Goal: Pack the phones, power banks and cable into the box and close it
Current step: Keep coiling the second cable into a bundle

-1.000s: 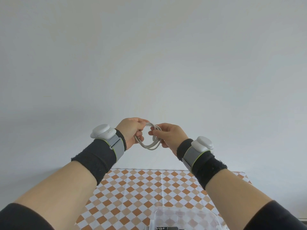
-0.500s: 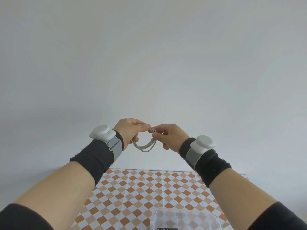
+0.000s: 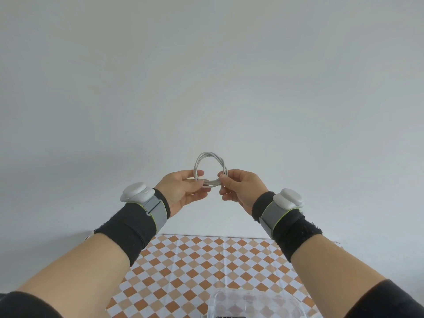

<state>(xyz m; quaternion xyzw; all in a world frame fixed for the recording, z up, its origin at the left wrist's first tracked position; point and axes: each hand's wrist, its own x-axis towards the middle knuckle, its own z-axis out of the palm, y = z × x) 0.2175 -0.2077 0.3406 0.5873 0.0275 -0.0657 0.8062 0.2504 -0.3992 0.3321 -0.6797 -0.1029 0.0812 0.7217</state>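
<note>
A white cable (image 3: pixel 211 167) is coiled into a round loop and held up in front of the plain wall. My left hand (image 3: pixel 183 191) pinches the loop's lower left part between thumb and fingers. My right hand (image 3: pixel 241 191) pinches its lower right part. The loop stands upright above both hands. A clear plastic box (image 3: pixel 254 305) lies on the table at the bottom edge of the view, below my arms, with a dark item just showing inside it. No phones or power banks can be made out.
An orange, tan and white checkered cloth (image 3: pixel 195 267) covers the table below my arms. A pale bare wall fills the upper view. Both wrists carry black bands with white sensor units.
The cable loop hung below my hands before; now it is turned up and opened into a round ring above them. Both hands rolled palm-up and stayed close together.
</note>
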